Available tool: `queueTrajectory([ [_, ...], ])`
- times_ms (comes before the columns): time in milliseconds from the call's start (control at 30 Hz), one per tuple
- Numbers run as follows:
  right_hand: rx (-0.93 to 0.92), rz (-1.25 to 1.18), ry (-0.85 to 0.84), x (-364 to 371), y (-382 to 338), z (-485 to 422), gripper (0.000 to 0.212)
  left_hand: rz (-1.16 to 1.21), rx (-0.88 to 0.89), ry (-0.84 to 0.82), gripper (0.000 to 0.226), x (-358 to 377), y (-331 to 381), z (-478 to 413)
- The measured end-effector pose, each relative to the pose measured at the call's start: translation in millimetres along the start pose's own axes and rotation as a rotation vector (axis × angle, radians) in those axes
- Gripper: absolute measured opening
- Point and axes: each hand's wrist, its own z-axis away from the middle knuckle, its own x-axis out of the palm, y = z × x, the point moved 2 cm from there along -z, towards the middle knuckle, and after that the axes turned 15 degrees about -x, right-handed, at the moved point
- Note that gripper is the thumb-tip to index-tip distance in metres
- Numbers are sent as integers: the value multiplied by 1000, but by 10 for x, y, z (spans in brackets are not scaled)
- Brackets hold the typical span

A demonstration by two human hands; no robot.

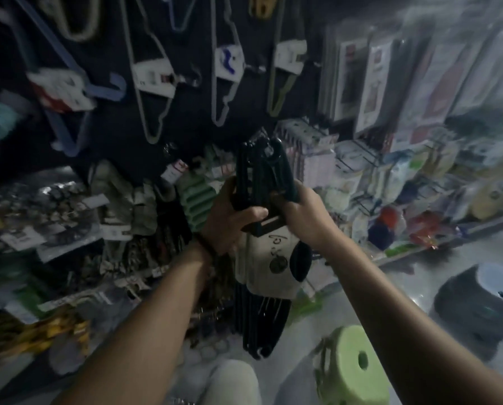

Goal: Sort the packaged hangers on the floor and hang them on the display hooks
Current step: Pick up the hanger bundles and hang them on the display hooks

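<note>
A bundle of dark packaged hangers [257, 171] with a white label band [262, 267] hangs upright in the middle of the view. My left hand [230, 211] grips the bundle near its top from the left. From the right, my right hand [303, 211] holds the same bundle, fingers curled round it. The bundle's hook ends point up toward the dark display wall [186, 135], where packs of pale hangers [156, 74] hang on hooks. The whole frame is blurred.
More packaged goods [48, 214] crowd the lower left shelves. Boxed items [370, 83] fill the right-hand shelving. A green stool [352, 363] stands on the floor at lower right, and a dark round tub [478, 302] sits farther right.
</note>
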Motion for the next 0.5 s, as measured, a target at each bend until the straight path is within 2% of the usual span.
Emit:
queueTrajectory([
  [100, -162, 95, 79, -72, -229, -420, 26, 110, 20, 49, 72, -152, 289, -250],
  [233, -386, 326, 157, -130, -652, -1052, 27, 180, 80, 84, 60, -383, 693, -642],
  [367, -387, 391, 120, -200, -881, -1734, 11, 164, 123, 83, 58, -656, 1086, -1109],
  [500, -438, 416, 153, -257, -1023, -2307, 4, 97, 190, 171, 55, -921, 1465, -1503],
])
